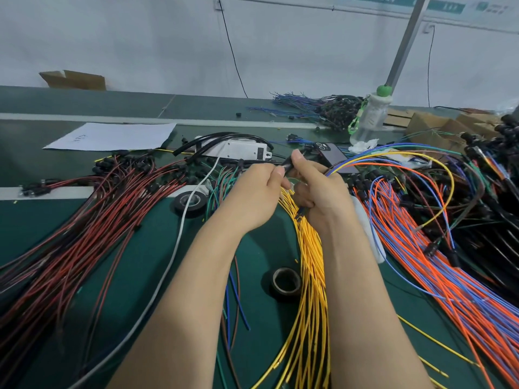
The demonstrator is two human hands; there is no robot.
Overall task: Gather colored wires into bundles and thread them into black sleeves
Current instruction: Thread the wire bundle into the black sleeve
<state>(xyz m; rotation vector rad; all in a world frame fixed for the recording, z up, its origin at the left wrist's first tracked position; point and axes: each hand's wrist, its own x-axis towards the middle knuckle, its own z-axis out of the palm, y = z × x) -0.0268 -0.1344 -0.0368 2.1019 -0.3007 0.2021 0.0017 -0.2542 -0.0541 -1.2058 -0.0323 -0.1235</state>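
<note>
Short black tubular sleeve [287, 165] pinched by curled left hand [252, 197], touching right hand [320, 192]. Blue, yellow and orange wire bundle [365, 161] gripped in curled right hand, looping rightward. Loose yellow wires [310, 262] beneath both hands. White paper sheet [112, 136] far left of left hand, handwriting illegible.

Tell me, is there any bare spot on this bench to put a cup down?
Yes: the green mat between the pale strip and the red wires at left, and the far belt between the cardboard box and the paper sheet. The right side is crowded with orange and blue wires.
</note>
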